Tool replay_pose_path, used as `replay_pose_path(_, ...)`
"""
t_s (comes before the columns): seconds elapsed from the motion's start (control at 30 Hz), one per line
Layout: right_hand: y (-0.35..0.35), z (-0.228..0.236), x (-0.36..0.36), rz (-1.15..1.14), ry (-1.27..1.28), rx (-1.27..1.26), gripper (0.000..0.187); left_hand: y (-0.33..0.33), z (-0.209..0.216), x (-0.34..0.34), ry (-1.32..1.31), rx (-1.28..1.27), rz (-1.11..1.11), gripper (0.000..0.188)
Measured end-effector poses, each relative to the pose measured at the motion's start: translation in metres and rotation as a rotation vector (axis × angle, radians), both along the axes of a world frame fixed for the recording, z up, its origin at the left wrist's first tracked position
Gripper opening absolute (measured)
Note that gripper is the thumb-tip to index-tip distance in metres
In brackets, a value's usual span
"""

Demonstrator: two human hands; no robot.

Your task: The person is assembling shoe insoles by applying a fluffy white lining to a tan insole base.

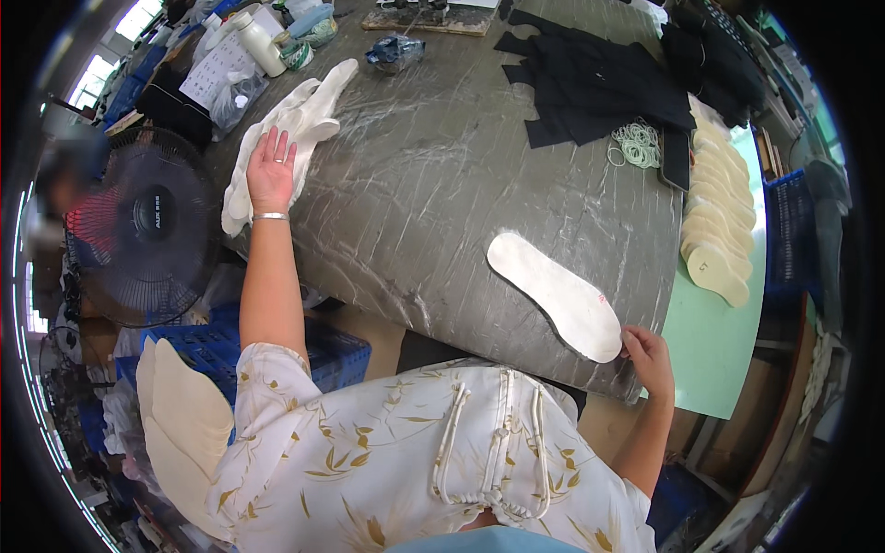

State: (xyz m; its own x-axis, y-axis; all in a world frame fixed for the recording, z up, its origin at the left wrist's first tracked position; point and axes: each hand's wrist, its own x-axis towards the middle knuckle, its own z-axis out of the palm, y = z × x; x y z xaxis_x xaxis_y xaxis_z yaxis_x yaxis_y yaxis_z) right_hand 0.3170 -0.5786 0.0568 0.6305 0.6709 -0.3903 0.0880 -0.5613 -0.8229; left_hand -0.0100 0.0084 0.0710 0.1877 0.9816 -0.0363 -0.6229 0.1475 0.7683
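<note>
A white shoe insole [555, 297] lies at a slant on the dark table, its lower end near the front edge. At that end my right hand [649, 358] is closed, with thumb and fingers on the insole's rim. On the far left, my left hand [272, 173] rests palm up against a loose pile of white insoles [309, 103]. Its fingers are stretched out, and nothing lies in the palm. The hand and wrist cover part of that pile.
Black fabric pieces [590, 83], pale green cord [636, 145] and a phone [675, 158] lie at the back right. A row of cream insoles [719, 203] overlaps on a green board [705, 359]. A fan [152, 217] stands left, near a bottle [258, 44].
</note>
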Motion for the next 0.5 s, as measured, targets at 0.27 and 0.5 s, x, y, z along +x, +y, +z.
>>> replay_pose_path(0.27, -0.007, -0.007, -0.006, -0.09, 0.025, 0.115, 0.026, 0.002, -0.054, 0.003, 0.755, 0.22, -0.266, 0.035)
replay_pose_path(0.5, -0.012, -0.008, -0.013, -0.122, 0.012, 0.131, 0.021, 0.037, -0.037, 0.021, 1.025, 0.26, -0.114, 0.031)
